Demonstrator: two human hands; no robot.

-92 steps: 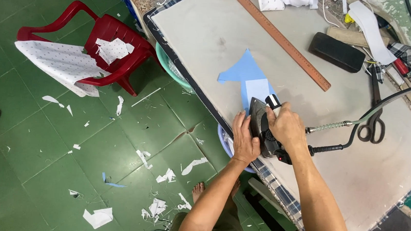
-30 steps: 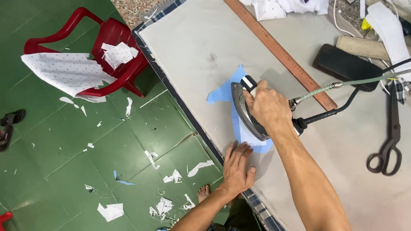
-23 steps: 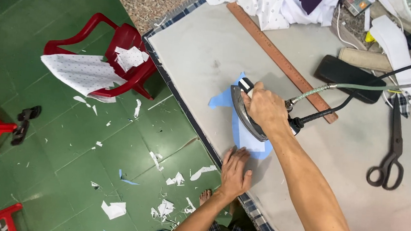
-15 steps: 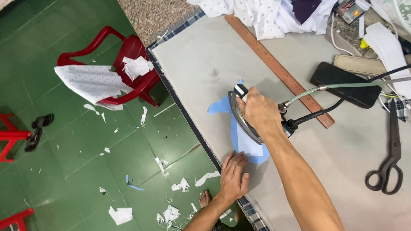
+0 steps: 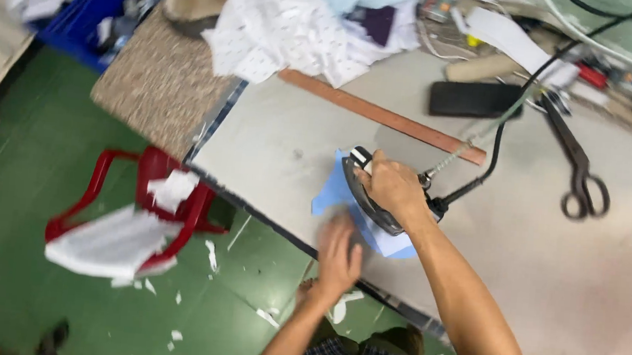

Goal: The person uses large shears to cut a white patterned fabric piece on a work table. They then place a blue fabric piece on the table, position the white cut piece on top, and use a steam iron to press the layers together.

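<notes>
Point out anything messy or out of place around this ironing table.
White scraps litter the green floor beside the table. Pale fabric droops off the red chair. A heap of white cloth spills over the table's far corner.

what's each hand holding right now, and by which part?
Right hand has its grip on the iron by the top handle, over the blue fabric piece. Left hand is blurred, open near the fabric's edge; it grips nothing.
</notes>
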